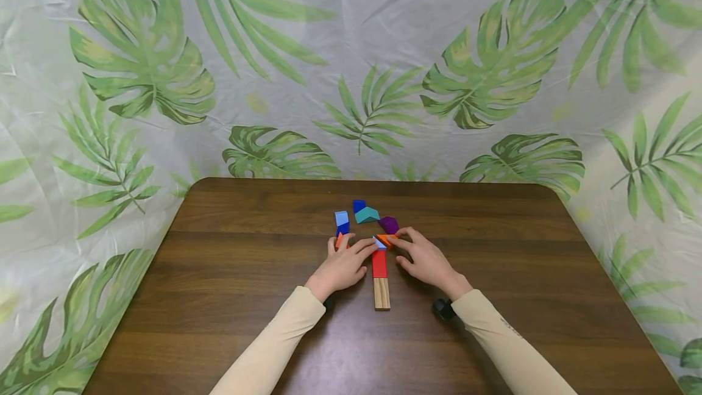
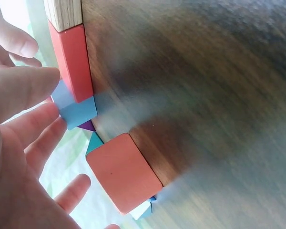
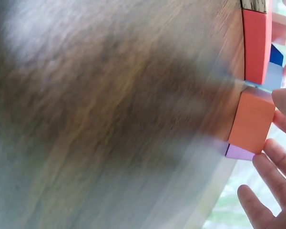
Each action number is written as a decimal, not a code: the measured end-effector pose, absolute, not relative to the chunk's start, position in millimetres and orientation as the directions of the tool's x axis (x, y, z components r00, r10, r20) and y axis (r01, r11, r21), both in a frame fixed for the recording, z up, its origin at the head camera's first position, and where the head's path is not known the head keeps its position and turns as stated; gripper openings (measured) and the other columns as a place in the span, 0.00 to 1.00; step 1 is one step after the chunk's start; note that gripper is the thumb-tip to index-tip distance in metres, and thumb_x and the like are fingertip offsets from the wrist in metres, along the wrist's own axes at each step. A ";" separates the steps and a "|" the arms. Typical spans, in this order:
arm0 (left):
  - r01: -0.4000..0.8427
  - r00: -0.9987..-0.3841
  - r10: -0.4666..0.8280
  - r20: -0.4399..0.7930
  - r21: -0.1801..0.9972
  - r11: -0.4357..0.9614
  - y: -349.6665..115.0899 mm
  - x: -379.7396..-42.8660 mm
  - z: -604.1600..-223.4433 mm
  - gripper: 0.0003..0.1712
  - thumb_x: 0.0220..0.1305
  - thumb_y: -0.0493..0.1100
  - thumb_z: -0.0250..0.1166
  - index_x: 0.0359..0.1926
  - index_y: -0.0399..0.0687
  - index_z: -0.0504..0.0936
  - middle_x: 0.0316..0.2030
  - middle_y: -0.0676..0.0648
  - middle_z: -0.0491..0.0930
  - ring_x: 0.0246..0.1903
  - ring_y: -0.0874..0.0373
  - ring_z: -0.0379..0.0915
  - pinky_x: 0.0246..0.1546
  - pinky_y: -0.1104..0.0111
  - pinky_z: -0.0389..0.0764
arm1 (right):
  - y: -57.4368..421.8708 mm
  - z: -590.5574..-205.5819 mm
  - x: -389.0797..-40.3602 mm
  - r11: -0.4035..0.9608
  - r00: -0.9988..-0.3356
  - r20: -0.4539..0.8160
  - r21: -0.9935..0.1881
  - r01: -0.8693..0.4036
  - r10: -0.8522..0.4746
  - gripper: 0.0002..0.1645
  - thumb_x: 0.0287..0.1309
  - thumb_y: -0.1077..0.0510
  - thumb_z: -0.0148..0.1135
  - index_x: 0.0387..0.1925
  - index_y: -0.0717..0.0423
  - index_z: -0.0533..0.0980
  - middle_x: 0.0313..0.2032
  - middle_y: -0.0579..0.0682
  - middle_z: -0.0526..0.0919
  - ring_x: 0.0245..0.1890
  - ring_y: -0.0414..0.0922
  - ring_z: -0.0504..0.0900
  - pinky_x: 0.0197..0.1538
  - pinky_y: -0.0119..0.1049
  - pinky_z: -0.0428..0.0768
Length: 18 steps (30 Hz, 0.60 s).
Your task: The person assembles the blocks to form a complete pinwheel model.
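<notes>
My left hand (image 1: 340,267) reaches to the light blue triangular block (image 1: 379,244), its fingertips right at the block and its thumb apart from it. With its fingertips, my right hand (image 1: 426,259) touches the orange triangular block (image 1: 388,240) beside it. From the blue block a red block (image 1: 379,264) and a wooden block (image 1: 381,293) run in a line toward me. Under the left hand's outer fingers in the head view is a red-orange block (image 2: 124,172); the left wrist view shows it standing apart from those fingers.
Further blocks curve round behind the hands: a purple block (image 1: 389,224), a teal block (image 1: 367,215), a dark blue block (image 1: 359,206) and a light blue block (image 1: 342,218). They lie on a brown wooden table (image 1: 219,297), with a leaf-patterned cloth (image 1: 378,35) hanging behind it.
</notes>
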State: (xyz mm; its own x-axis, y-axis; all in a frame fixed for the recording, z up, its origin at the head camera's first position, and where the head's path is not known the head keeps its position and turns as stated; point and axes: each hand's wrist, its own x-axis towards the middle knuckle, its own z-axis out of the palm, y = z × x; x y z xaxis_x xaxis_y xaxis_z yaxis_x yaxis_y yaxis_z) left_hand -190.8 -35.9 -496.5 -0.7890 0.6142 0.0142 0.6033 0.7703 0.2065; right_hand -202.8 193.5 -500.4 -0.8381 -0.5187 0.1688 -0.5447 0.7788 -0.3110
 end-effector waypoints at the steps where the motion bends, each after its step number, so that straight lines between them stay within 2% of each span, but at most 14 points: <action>1: 0.603 -0.789 0.614 0.014 0.208 0.770 -36.0 -190.7 -496.5 0.30 0.68 0.45 0.60 0.69 0.54 0.66 0.68 0.53 0.61 0.66 0.40 0.51 0.56 0.39 0.52 | 192.9 -500.3 -202.7 0.778 -0.837 0.167 -0.312 -0.546 -0.521 0.29 0.56 0.60 0.66 0.61 0.56 0.74 0.55 0.55 0.70 0.44 0.49 0.76 0.42 0.43 0.77; 18: 0.592 -0.796 0.606 -0.010 0.201 0.781 -36.0 -190.8 -496.8 0.31 0.68 0.46 0.59 0.71 0.56 0.64 0.69 0.54 0.60 0.67 0.41 0.51 0.57 0.39 0.51 | 188.5 -501.3 -204.9 0.768 -0.828 0.158 -0.312 -0.559 -0.539 0.27 0.57 0.59 0.67 0.59 0.57 0.76 0.54 0.55 0.71 0.50 0.51 0.74 0.46 0.47 0.78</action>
